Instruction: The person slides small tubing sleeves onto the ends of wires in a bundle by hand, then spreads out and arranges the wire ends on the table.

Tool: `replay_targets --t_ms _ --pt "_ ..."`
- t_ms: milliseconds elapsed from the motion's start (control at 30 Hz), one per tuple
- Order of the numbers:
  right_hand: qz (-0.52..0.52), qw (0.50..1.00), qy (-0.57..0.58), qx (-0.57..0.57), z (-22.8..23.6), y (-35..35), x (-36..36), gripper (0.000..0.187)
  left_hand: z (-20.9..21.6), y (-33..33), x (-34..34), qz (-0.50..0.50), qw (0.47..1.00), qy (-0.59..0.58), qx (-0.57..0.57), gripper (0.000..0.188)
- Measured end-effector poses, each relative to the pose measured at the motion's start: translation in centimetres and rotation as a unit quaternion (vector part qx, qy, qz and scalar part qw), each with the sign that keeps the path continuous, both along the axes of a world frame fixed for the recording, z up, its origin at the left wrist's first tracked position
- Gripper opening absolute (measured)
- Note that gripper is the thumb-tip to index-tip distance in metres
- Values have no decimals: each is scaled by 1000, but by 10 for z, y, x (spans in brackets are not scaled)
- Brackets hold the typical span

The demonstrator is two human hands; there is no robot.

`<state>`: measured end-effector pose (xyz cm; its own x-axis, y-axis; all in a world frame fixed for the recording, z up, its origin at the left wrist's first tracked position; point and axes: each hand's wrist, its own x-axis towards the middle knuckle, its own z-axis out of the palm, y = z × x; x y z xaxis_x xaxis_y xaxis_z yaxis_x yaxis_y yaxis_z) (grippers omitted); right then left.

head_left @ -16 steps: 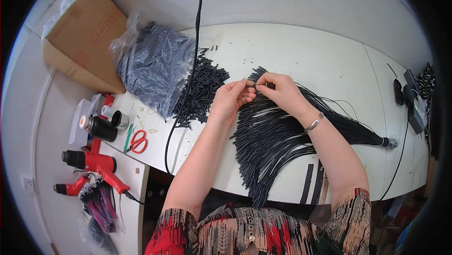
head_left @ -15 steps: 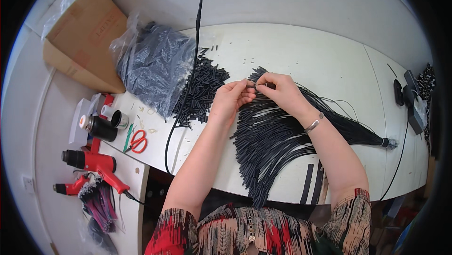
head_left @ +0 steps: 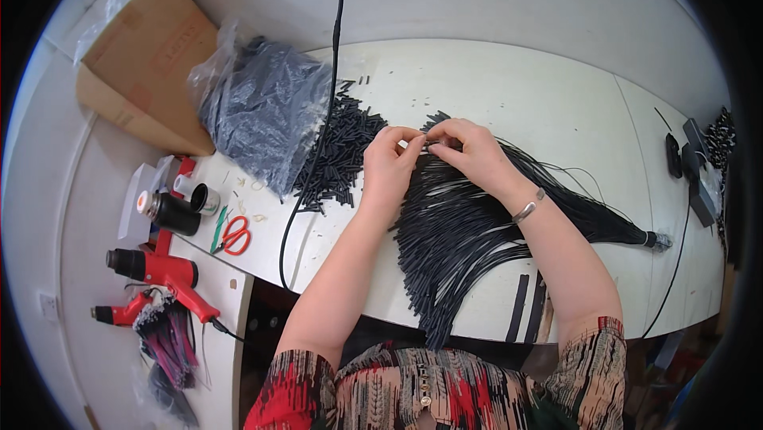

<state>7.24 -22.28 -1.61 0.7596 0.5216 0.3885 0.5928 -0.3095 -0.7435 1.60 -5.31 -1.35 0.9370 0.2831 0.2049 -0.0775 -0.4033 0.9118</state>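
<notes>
My two hands meet over the far end of a large fanned bundle of thin black wires (head_left: 453,239), whose ends carry short black sleeves. The fingertips of my left hand (head_left: 388,164) are pinched together on a small dark tube piece, partly hidden by the fingers. Close beside it, my right hand (head_left: 481,158) pinches a thin black wire between thumb and forefinger. A pile of loose short black tubes (head_left: 346,144) lies just left of my left hand. The bundle narrows to a tied end (head_left: 656,241) on the right.
At the left stand a cardboard box (head_left: 151,64), a clear bag of black tubes (head_left: 262,112), a black bottle (head_left: 175,214), red-handled scissors (head_left: 236,235) and a red heat gun (head_left: 163,271). A black cable (head_left: 324,128) hangs across the table. Dark boxes (head_left: 699,184) sit far right.
My left hand has turned, its fingers now bent into a pinch, where the lower fingers were spread before. My right hand stays nearly in place.
</notes>
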Motion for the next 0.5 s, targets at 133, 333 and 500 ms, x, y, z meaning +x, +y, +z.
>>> replay_targets --t_ms 133,333,500 --pt "21 995 96 29 6 -1 -1 11 5 13 -3 5 999 19 -42 16" --pt "7 992 122 30 5 -4 -1 12 35 67 -12 17 993 49 110 16" --pt "8 992 122 33 6 0 -3 14 19 59 -30 -64 936 23 346 11"
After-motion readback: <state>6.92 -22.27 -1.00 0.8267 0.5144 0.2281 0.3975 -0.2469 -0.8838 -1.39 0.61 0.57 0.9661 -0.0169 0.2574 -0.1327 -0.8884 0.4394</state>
